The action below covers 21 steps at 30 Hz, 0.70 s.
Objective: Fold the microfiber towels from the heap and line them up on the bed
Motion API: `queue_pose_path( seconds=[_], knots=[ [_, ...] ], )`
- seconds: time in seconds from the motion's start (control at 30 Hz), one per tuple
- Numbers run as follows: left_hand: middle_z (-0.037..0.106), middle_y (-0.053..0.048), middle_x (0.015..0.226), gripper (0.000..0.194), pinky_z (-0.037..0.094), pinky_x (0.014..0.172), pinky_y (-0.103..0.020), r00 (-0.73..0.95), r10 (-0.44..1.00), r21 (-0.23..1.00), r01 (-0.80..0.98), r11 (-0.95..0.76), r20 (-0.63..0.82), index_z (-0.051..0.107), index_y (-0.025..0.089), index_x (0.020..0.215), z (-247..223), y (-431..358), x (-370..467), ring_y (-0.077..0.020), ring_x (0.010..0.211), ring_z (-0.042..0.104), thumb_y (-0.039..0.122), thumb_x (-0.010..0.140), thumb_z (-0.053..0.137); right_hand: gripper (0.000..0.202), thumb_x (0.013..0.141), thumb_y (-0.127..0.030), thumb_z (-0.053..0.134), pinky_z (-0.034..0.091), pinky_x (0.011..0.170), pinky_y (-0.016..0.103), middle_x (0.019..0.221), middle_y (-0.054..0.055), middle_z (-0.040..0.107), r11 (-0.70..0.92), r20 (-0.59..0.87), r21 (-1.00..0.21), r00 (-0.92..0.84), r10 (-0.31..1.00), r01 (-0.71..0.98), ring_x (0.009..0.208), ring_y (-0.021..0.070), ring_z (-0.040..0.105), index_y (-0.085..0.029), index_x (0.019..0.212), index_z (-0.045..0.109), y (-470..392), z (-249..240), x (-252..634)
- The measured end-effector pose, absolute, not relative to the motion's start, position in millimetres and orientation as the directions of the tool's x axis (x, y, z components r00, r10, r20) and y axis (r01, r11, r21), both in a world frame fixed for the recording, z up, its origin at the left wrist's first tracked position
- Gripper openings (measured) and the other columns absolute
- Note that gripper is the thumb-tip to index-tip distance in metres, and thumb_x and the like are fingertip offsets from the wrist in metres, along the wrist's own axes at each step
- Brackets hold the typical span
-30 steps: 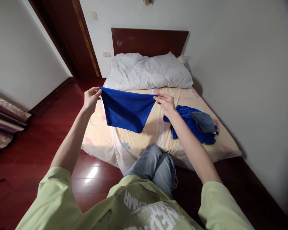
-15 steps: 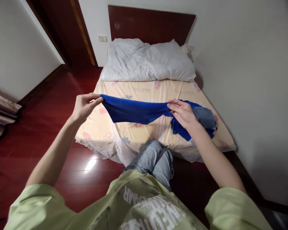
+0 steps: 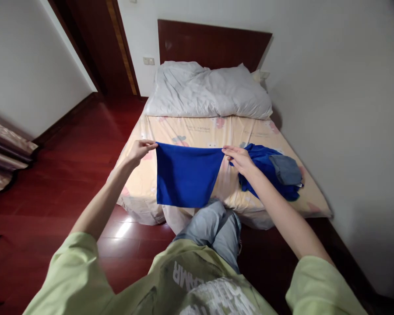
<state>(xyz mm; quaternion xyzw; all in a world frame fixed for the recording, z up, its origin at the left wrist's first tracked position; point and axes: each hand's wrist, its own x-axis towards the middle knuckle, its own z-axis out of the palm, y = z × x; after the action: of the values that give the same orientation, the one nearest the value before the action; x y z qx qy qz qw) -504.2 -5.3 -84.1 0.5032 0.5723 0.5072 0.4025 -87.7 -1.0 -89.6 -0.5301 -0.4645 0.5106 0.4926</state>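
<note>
The left hand [image 3: 139,151] is closed to a pinch, thumb and fingertips nipping the upper left corner of a plain blue cloth [image 3: 187,177]. The right hand [image 3: 241,158] pinches the upper right corner in the same way, its other fingers loosely bent. Between the 2 hands the cloth's top edge runs nearly straight; the rest hangs below them as 1 smooth panel, narrowing a little toward the lower edge on the right-hand side. That lower edge reaches down in front of the near side of the bed, just above the knees of the light blue jeans [image 3: 213,223].

Just beyond the right hand, and partly covered by that forearm, a crumpled heap of blue fabric [image 3: 261,153] lies on the bed, with a folded grey-blue cloth [image 3: 286,169] on top of it. Under and around both hands spreads a pale yellow printed bedsheet [image 3: 197,131]. Farther ahead of the hands sits rumpled white bedding [image 3: 213,94], with a dark red-brown headboard [image 3: 213,43] behind it. Well to the left of the left hand hangs a striped curtain [image 3: 6,153] above the glossy red floor [image 3: 68,175].
</note>
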Motion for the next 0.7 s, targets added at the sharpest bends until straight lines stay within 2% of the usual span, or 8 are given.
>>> queue_pose_path(
  seconds=[0.07, 0.17, 0.27, 0.37, 0.5, 0.6, 0.67, 0.7],
  knots=[
    [0.059, -0.002, 0.061, 0.034, 0.042, 0.061, -0.029, -0.251, 0.961, 0.985, 0.155, -0.077, 0.115, 0.075, 0.014, 0.076, -83, 21, -502, -0.0153, 0.063, 0.054, 0.037, 0.058, 0.093, 0.058, 0.044, -0.047, 0.097, 0.044, 0.052, 0.021, 0.080, 0.003, 0.073, -0.010, -0.010, -1.000, 0.101, 0.995, 0.004, 0.070, 0.0134, 0.064, -0.017, 0.089, 0.074, 25, -87, -93],
    [0.060, -0.002, 0.071, 0.037, 0.044, 0.066, -0.029, -0.286, 0.889, 0.929, 0.209, -0.306, 0.357, 0.076, 0.014, 0.083, -67, 48, -503, -0.0142, 0.069, 0.054, 0.043, 0.065, 0.090, 0.060, 0.053, -0.050, 0.095, 0.050, 0.061, 0.023, 0.086, 0.003, 0.074, 0.211, 0.215, -0.977, 0.136, 0.967, 0.042, 0.076, 0.0145, 0.067, -0.019, 0.098, 0.073, 50, -73, -95],
    [0.059, -0.002, 0.079, 0.036, 0.044, 0.069, -0.030, -0.249, 0.768, 0.800, 0.311, -0.513, 0.590, 0.077, 0.016, 0.089, -55, 56, -511, -0.0129, 0.074, 0.050, 0.046, 0.072, 0.087, 0.056, 0.066, -0.051, 0.090, 0.055, 0.071, 0.027, 0.092, 0.005, 0.075, 0.417, 0.426, -0.903, 0.104, 0.898, 0.100, 0.084, 0.0169, 0.069, -0.021, 0.108, 0.070, 55, -64, -89],
    [0.055, -0.002, 0.078, 0.033, 0.041, 0.064, -0.029, -0.165, 0.722, 0.717, 0.392, -0.577, 0.671, 0.079, 0.018, 0.091, -74, 47, -522, -0.0124, 0.071, 0.047, 0.046, 0.075, 0.086, 0.051, 0.073, -0.050, 0.085, 0.056, 0.074, 0.029, 0.095, 0.006, 0.075, 0.472, 0.488, -0.864, 0.059, 0.871, 0.175, 0.083, 0.0179, 0.070, -0.021, 0.111, 0.069, 46, -84, -79],
    [0.055, -0.002, 0.071, 0.032, 0.040, 0.062, -0.028, -0.042, 0.871, 0.767, 0.495, -0.407, 0.489, 0.079, 0.017, 0.084, -166, 16, -526, -0.0143, 0.067, 0.049, 0.048, 0.078, 0.078, 0.048, 0.074, -0.048, 0.081, 0.056, 0.069, 0.030, 0.089, 0.006, 0.075, 0.340, 0.348, -0.899, -0.020, 0.937, 0.275, 0.075, 0.0176, 0.069, -0.018, 0.110, 0.069, 22, -174, -80],
    [0.058, -0.002, 0.066, 0.030, 0.039, 0.060, -0.027, -0.104, 0.984, 0.835, 0.546, -0.066, 0.146, 0.077, 0.017, 0.079, -256, -16, -512, -0.0154, 0.063, 0.051, 0.047, 0.074, 0.075, 0.043, 0.074, -0.043, 0.077, 0.056, 0.071, 0.030, 0.084, 0.004, 0.074, 0.157, 0.160, -0.914, -0.022, 0.987, 0.373, 0.073, 0.0179, 0.069, -0.017, 0.107, 0.068, -5, -262, -96],
    [0.058, -0.001, 0.060, 0.027, 0.038, 0.059, -0.026, -0.195, 0.968, 0.830, 0.505, 0.238, -0.158, 0.074, 0.018, 0.071, -304, -38, -498, -0.0156, 0.060, 0.051, 0.045, 0.068, 0.076, 0.039, 0.074, -0.039, 0.076, 0.056, 0.071, 0.031, 0.073, 0.002, 0.072, -0.017, -0.016, -0.894, 0.006, 1.000, 0.448, 0.071, 0.0193, 0.070, -0.018, 0.107, 0.068, -24, -312, -108],
    [0.058, -0.001, 0.057, 0.026, 0.038, 0.057, -0.026, -0.204, 0.955, 0.820, 0.494, 0.289, -0.215, 0.073, 0.018, 0.068, -322, -47, -492, -0.0162, 0.057, 0.052, 0.044, 0.065, 0.076, 0.037, 0.075, -0.036, 0.075, 0.056, 0.072, 0.032, 0.071, 0.002, 0.072, -0.086, -0.082, -0.872, 0.028, 0.996, 0.481, 0.072, 0.0206, 0.071, -0.018, 0.107, 0.068, -32, -332, -113]
  ],
)
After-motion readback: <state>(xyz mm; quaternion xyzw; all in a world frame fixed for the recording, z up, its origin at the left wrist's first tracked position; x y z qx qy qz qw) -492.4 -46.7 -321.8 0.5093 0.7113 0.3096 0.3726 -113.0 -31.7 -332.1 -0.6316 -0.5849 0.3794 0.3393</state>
